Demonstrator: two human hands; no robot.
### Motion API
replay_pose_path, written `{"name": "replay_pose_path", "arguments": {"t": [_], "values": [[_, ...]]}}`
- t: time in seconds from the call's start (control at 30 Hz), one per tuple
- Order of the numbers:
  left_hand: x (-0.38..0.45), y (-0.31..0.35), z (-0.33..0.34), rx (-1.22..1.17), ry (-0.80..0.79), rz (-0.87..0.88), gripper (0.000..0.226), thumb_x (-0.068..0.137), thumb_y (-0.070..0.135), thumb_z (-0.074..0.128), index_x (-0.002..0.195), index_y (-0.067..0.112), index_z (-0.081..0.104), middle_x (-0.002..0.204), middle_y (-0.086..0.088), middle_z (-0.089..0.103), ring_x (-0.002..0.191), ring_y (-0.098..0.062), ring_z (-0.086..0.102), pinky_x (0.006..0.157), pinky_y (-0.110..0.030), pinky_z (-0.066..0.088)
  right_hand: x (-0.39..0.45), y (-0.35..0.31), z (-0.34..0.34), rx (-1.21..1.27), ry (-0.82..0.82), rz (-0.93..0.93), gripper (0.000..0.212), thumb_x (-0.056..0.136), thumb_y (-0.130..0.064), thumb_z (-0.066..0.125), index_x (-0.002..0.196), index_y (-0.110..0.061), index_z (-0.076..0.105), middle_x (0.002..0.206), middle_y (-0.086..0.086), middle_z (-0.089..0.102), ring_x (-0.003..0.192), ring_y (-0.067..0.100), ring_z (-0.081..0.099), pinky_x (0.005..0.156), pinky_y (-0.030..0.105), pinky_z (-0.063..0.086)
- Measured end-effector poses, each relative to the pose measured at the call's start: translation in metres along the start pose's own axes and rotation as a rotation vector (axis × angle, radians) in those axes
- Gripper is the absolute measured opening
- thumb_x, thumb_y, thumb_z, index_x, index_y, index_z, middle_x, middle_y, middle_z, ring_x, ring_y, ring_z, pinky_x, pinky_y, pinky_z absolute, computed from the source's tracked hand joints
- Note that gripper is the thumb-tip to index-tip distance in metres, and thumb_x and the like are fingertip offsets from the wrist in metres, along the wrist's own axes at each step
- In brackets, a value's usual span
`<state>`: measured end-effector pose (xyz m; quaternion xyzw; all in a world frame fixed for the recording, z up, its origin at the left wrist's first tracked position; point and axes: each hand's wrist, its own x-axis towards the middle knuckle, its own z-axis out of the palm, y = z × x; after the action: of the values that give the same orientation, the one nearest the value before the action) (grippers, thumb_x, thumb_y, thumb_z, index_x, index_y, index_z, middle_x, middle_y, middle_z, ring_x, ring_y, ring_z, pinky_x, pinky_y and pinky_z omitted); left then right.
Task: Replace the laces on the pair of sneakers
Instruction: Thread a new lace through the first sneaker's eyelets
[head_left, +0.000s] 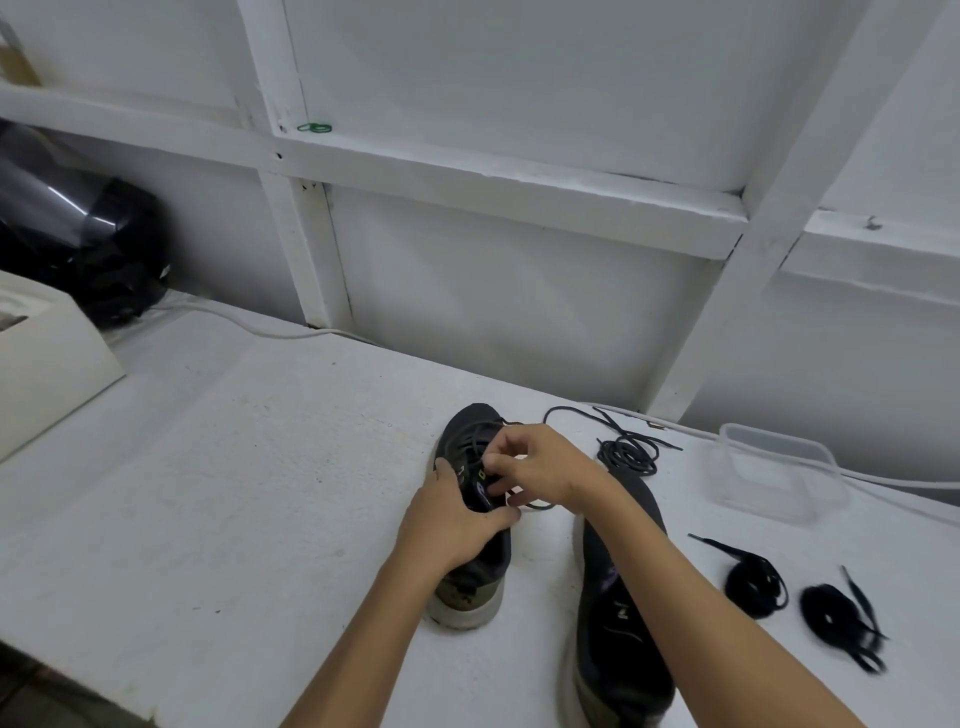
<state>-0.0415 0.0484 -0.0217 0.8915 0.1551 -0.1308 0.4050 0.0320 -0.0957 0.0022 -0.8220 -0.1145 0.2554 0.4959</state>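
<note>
Two dark sneakers lie on the white table. The left sneaker (470, 571) points away from me, and my left hand (451, 519) grips it around the tongue and collar. Over its eyelets my right hand (537, 467) pinches the thin dark lace (470, 434) still threaded in that shoe. The right sneaker (613, 613) lies on its side under my right forearm. A loose round lace (626, 452) sits in a tangle behind my right hand. Two coiled flat black laces (756, 582) (836, 621) rest at the right.
A clear plastic container (779, 473) stands at the right, near the wall. A white cable (249, 325) runs along the back of the table. At the far left are a white box (47, 364) and a black bag (88, 244). The white framed wall rises close behind.
</note>
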Motion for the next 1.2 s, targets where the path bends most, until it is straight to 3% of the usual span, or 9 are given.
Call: {"name": "replay_pose_path", "arguments": {"t": [0.2, 0.3, 0.43, 0.53, 0.67, 0.87, 1.0, 1.07, 1.2], "values": [[0.0, 0.002, 0.004, 0.045, 0.059, -0.023, 0.068, 0.087, 0.042, 0.062, 0.141, 0.006, 0.045, 0.135, -0.01, 0.057, 0.12, -0.03, 0.055, 0.101, -0.044, 0.049, -0.009, -0.01, -0.022, 0.491, -0.044, -0.038, 0.021, 0.109, -0.025, 0.041, 0.093, -0.016, 0.051, 0.114, 0.002, 0.076, 0.111, 0.017, 0.071, 0.084, 0.042, 0.058], [-0.002, 0.0, 0.004, -0.015, 0.072, -0.007, 0.057, 0.086, 0.041, 0.064, 0.135, 0.013, 0.051, 0.13, -0.005, 0.06, 0.117, -0.027, 0.056, 0.1, -0.043, 0.049, -0.012, -0.006, -0.024, 0.736, -0.024, -0.022, 0.022, 0.107, -0.02, 0.039, 0.088, -0.014, 0.049, 0.086, 0.007, 0.071, 0.095, 0.025, 0.072, 0.082, 0.047, 0.058], [-0.005, 0.0, 0.003, -0.051, 0.067, 0.0, 0.065, 0.086, 0.039, 0.064, 0.142, 0.013, 0.046, 0.137, -0.004, 0.057, 0.123, -0.027, 0.053, 0.104, -0.043, 0.047, -0.008, -0.002, -0.01, 0.074, 0.133, 0.056, 0.019, 0.099, -0.033, 0.057, 0.093, -0.017, 0.066, 0.057, -0.014, 0.057, 0.058, 0.008, 0.052, 0.056, 0.019, 0.043], [-0.005, 0.0, 0.002, -0.046, 0.072, 0.001, 0.051, 0.086, 0.039, 0.065, 0.13, 0.016, 0.054, 0.132, -0.001, 0.059, 0.12, -0.026, 0.054, 0.1, -0.037, 0.048, -0.006, -0.003, -0.01, -0.381, 0.072, 0.041, 0.018, 0.091, -0.042, 0.069, 0.091, -0.027, 0.078, 0.071, -0.022, 0.063, 0.073, -0.002, 0.06, 0.053, 0.012, 0.038], [-0.006, 0.002, 0.001, -0.024, 0.081, 0.007, 0.043, 0.087, 0.039, 0.063, 0.123, 0.016, 0.056, 0.124, 0.0, 0.059, 0.118, -0.026, 0.055, 0.1, -0.041, 0.048, -0.012, -0.01, -0.031, -0.348, 0.001, 0.091, 0.016, 0.09, -0.037, 0.071, 0.079, -0.026, 0.077, 0.079, -0.014, 0.069, 0.082, 0.01, 0.063, 0.072, 0.024, 0.048], [-0.006, 0.003, 0.001, -0.017, 0.075, 0.006, 0.041, 0.086, 0.04, 0.063, 0.119, 0.016, 0.057, 0.117, -0.002, 0.061, 0.112, -0.027, 0.057, 0.098, -0.043, 0.05, -0.012, -0.011, -0.02, -0.594, -0.082, 0.137, 0.026, 0.087, -0.046, 0.074, 0.106, -0.029, 0.079, 0.103, -0.011, 0.071, 0.101, 0.013, 0.065, 0.073, 0.024, 0.044], [-0.007, 0.001, 0.001, -0.023, 0.077, 0.021, 0.036, 0.086, 0.04, 0.064, 0.115, 0.019, 0.057, 0.113, 0.0, 0.063, 0.109, -0.025, 0.058, 0.095, -0.042, 0.051, -0.013, -0.011, -0.015, -0.138, -0.012, -0.09, 0.013, 0.093, -0.029, 0.068, 0.088, -0.024, 0.079, 0.091, -0.009, 0.076, 0.083, 0.008, 0.067, 0.076, 0.023, 0.054], [-0.006, 0.001, 0.0, -0.027, 0.072, 0.025, 0.04, 0.087, 0.04, 0.064, 0.12, 0.02, 0.057, 0.117, 0.0, 0.063, 0.11, -0.024, 0.058, 0.096, -0.041, 0.051, -0.016, -0.012, -0.014, 0.239, 0.052, -0.192, 0.014, 0.09, -0.024, 0.064, 0.079, -0.022, 0.071, 0.088, -0.011, 0.071, 0.062, 0.006, 0.054, 0.054, 0.018, 0.043], [-0.006, 0.0, 0.0, -0.027, 0.061, 0.016, 0.044, 0.088, 0.04, 0.064, 0.125, 0.018, 0.055, 0.119, 0.0, 0.061, 0.112, -0.024, 0.057, 0.097, -0.04, 0.051, -0.015, -0.023, -0.026, 1.039, 0.112, -0.199, 0.02, 0.093, -0.023, 0.05, 0.074, -0.017, 0.05, 0.093, 0.007, 0.074, 0.044, 0.01, 0.034, 0.042, 0.019, 0.025]]}}
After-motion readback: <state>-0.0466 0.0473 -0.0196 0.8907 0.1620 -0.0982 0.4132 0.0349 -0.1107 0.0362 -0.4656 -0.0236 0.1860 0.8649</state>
